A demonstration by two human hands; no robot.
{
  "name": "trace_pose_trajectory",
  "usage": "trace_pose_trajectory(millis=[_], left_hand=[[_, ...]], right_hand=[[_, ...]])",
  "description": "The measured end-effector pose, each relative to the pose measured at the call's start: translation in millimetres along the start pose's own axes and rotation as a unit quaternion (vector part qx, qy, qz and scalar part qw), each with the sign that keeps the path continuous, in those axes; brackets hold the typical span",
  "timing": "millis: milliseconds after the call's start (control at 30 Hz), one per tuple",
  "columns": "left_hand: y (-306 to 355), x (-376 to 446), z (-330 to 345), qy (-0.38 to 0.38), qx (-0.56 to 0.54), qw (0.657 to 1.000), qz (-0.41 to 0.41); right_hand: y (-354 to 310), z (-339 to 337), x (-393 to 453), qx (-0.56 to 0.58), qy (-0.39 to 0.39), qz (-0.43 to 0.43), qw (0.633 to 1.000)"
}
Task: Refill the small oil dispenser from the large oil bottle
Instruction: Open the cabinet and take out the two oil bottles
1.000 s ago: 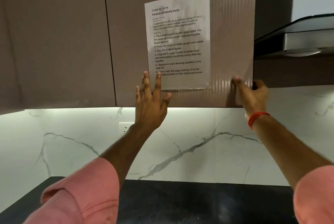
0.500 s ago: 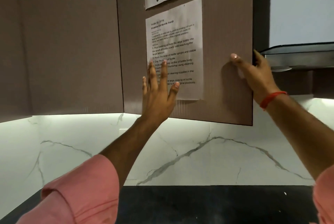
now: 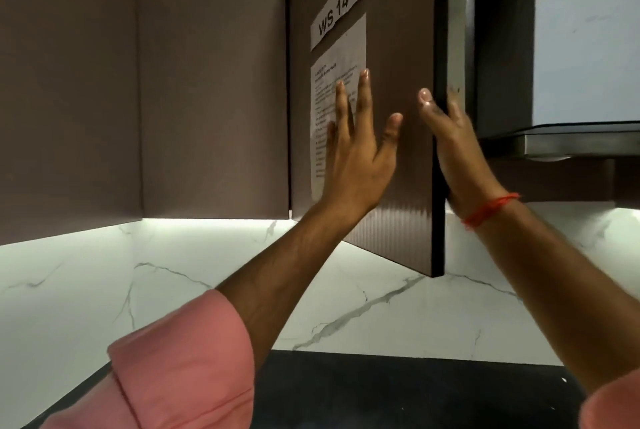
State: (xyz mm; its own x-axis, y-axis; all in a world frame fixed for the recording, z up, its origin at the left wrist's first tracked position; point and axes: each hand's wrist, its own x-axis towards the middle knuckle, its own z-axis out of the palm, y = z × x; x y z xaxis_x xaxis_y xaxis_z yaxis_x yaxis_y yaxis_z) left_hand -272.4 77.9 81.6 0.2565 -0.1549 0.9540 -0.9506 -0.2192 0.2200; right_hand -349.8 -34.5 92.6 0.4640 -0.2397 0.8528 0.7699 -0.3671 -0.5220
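**Cupboard door swings wide; oil bottles out of sight**

The right hand point(image 3: 450, 137) grips the upright free edge of the cabinet door point(image 3: 398, 47), thumb in front, fingers behind. The left hand point(image 3: 356, 151) lies flat and relaxed at its 9 o'clock. Neither bottle shows; open room lies toward 3 o'clock.

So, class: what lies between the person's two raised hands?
In the head view, the open cabinet door stands between them: the left hand lies against its papered front, and the right hand grips its free edge.
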Motion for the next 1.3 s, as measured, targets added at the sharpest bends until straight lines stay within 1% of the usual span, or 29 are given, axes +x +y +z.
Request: trace_pose_trajectory(millis=[133, 200, 267, 367, 500, 633, 767, 833, 967, 1100, 1300], left_hand=[[18, 2, -38, 0.026, -0.111, 0.992, -0.058], [25, 1, -61, 0.051, -0.169, 0.982, -0.074], [26, -2, -84, 0.072, -0.201, 0.973, -0.083], [18, -8, -120, 0.074, -0.158, 0.981, -0.087], [5, -14, -165, 0.087, -0.082, 0.985, -0.123], [-6, -23, -201, 0.114, 0.004, 0.981, -0.155], [-36, -28, -238, 0.137, 0.064, 0.972, -0.182], [-45, -28, -250, 0.131, 0.077, 0.969, -0.194], [-43, -28, -248, 0.111, 0.104, 0.970, -0.188], [-42, -28, -243, 0.129, 0.110, 0.967, -0.188], [-42, -27, -242, 0.122, 0.109, 0.970, -0.180]], right_hand=[[-23, 56, -14, 0.054, -0.056, -0.019, 0.997], [-28, 82, -16, 0.083, -0.089, -0.029, 0.992], [-29, 108, -17, 0.098, -0.109, -0.050, 0.988], [-31, 149, -22, 0.100, -0.127, -0.067, 0.985], [-32, 209, -28, 0.075, -0.111, -0.086, 0.987], [-26, 261, -29, 0.044, -0.097, -0.108, 0.988], [-14, 296, -32, 0.006, -0.134, -0.133, 0.982], [-11, 309, -35, -0.008, -0.135, -0.134, 0.982], [-3, 317, -35, -0.033, -0.076, -0.157, 0.984], [4, 313, -31, -0.055, -0.089, -0.177, 0.979], [1, 303, -30, -0.066, -0.112, -0.170, 0.977]])
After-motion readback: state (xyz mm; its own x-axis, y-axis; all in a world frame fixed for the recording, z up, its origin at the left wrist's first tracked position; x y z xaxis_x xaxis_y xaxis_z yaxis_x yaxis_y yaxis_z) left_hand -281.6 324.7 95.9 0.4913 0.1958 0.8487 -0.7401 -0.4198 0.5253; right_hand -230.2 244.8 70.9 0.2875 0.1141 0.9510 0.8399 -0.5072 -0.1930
